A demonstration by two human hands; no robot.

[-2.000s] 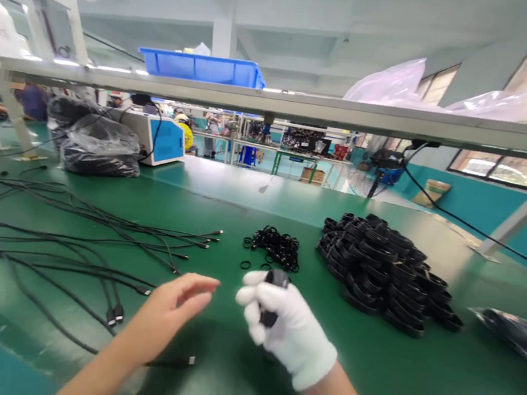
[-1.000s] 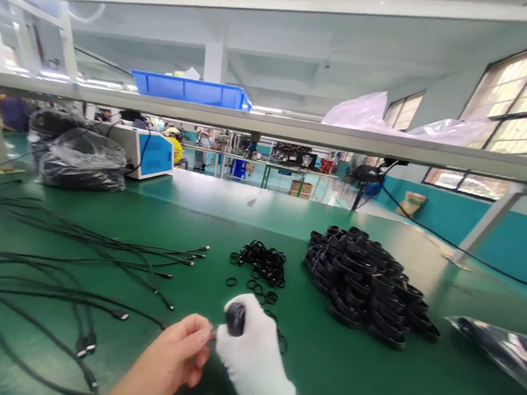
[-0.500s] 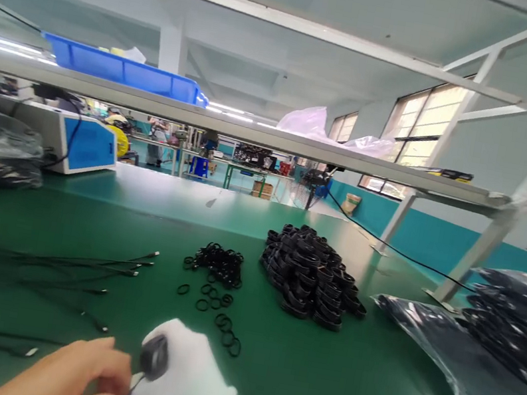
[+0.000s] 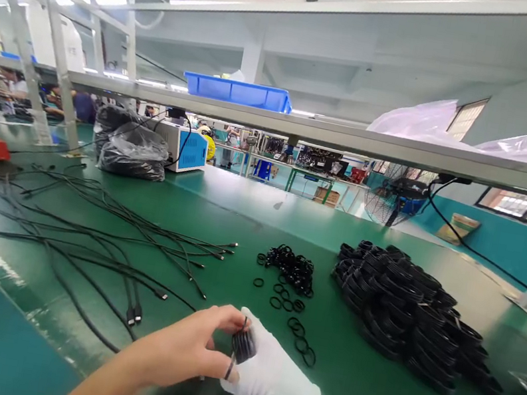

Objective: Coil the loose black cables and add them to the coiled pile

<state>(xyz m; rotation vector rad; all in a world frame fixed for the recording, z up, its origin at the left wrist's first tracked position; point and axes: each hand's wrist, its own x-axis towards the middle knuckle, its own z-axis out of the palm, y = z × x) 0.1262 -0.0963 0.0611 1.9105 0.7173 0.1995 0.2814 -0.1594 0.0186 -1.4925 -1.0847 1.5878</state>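
The bare left hand holds a thin black ring just beside the coiled black cable gripped by the white-gloved right hand.

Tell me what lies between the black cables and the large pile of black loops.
Head view: between the cables and the large pile lies a small heap of black rings, with loose rings in front.

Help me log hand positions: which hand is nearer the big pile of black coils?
Right. The gloved right hand is nearer, in front and to the left of the pile; the bare left hand is farther left.
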